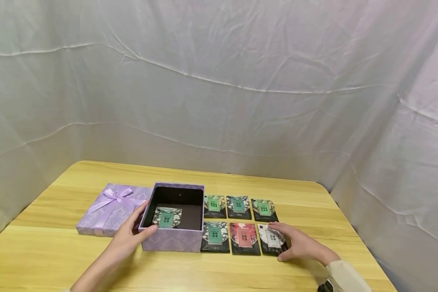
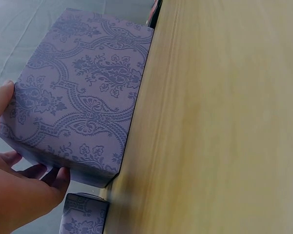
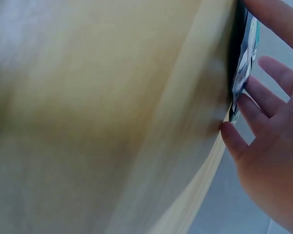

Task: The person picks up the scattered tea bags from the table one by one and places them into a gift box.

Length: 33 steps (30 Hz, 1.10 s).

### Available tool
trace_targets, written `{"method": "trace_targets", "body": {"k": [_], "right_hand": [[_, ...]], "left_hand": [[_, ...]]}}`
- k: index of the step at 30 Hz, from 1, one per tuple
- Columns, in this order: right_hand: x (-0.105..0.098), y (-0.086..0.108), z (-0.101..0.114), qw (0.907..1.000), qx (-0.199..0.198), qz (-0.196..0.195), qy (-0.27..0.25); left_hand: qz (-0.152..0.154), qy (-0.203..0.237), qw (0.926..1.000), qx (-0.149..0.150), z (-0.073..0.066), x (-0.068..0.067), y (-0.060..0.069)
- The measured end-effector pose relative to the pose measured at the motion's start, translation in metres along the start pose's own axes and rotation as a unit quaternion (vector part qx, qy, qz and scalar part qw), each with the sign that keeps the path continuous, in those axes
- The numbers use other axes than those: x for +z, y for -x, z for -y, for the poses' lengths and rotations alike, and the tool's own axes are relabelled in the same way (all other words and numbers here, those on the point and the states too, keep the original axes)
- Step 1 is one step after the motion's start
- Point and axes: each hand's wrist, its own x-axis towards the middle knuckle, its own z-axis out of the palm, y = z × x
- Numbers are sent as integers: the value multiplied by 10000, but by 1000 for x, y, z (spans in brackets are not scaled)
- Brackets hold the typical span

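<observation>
My left hand [image 1: 129, 235] holds the purple patterned gift box [image 1: 173, 242] at its left side, thumb at the front and fingers along the side. In the left wrist view the fingertips lie against the box's patterned wall [image 2: 83, 92]. Inside the uncovered box lies a green-labelled tea packet [image 1: 166, 219]. At the right end of the front row, my right hand [image 1: 302, 244] touches the edge of a white-labelled tea packet [image 1: 272, 240] on the table. Seen from the right wrist, the fingers are extended beside a shiny packet edge [image 3: 244, 63].
The purple lid [image 1: 113, 211] with a ribbon bow lies left of the box. Right of the box, two rows of packets include a red one [image 1: 245, 239] and several green ones, such as the back middle packet [image 1: 239, 207]. Pale cloth [image 1: 219, 81] hangs behind the wooden table [image 1: 211, 275].
</observation>
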Motion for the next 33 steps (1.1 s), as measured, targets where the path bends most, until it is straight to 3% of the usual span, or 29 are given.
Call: {"method": "trace_targets", "body": {"k": [17, 33], "right_hand": [[1, 0, 14, 9982, 130, -544, 220], [-7, -25, 40, 9959, -37, -743, 505]], "left_hand": [[52, 72, 10000, -1, -2, 0, 0], [20, 32, 10000, 13, -2, 0, 1]]}}
